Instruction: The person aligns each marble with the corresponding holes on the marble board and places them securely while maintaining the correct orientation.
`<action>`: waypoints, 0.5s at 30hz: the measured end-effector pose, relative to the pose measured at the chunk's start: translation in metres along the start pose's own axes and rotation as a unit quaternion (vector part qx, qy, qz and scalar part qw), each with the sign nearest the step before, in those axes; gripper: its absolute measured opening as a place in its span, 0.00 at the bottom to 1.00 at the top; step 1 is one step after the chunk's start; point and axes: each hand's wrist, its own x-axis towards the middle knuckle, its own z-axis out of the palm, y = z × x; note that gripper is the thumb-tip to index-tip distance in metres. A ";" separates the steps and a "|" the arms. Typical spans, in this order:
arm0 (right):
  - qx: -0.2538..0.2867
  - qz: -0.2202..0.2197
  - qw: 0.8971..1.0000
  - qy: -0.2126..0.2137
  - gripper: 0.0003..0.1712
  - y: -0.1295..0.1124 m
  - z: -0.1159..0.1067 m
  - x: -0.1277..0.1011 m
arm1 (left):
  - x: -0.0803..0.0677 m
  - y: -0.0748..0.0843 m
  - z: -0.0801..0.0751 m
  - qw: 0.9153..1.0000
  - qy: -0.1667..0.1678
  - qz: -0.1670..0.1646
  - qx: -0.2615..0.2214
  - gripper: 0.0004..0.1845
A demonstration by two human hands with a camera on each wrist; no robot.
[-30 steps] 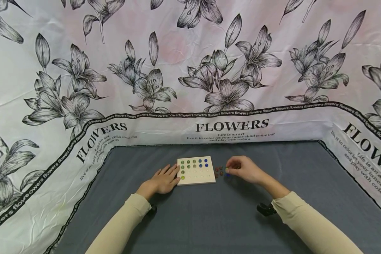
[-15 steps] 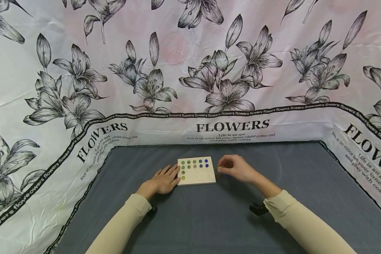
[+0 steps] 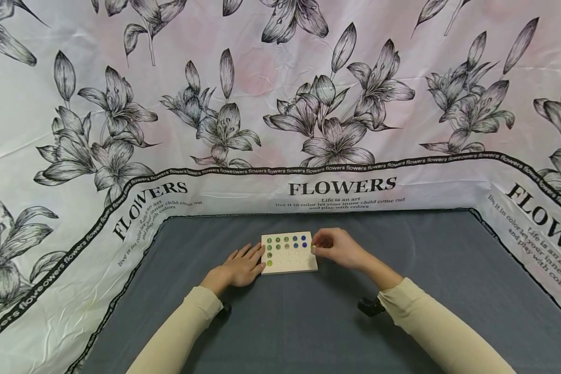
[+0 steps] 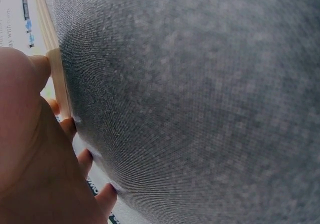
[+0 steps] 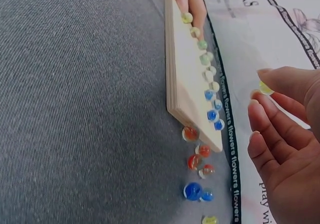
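Observation:
A pale wooden board (image 3: 292,266) with rows of shallow pits lies on the grey cloth. Green and yellow-green marbles (image 3: 278,240) fill pits on its left and back, and blue marbles (image 3: 304,238) stand at the back right. My left hand (image 3: 238,268) rests on the cloth with fingers spread, its thumb side touching the board's left edge (image 4: 59,79). Over the board's right edge, my right hand (image 3: 338,248) pinches a yellow marble (image 5: 265,88) between thumb and index finger. In the right wrist view its other fingers are loosely bent.
Beside the board's right edge lie several red-brown marbles (image 5: 190,133), blue marbles (image 5: 193,191) and a yellow marble (image 5: 210,219); my right hand hides them in the head view. A flower-printed cloth (image 3: 224,192) rises behind the grey tabletop (image 3: 280,322).
My right hand has moved left, from the loose marbles to the board's right edge, with the yellow marble pinched in it. The left hand and the board have stayed in place.

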 end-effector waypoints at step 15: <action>-0.009 -0.029 0.999 0.021 0.10 -0.006 0.016 0.013 | 0.001 0.000 0.000 1.000 -0.001 -0.003 0.012 0.33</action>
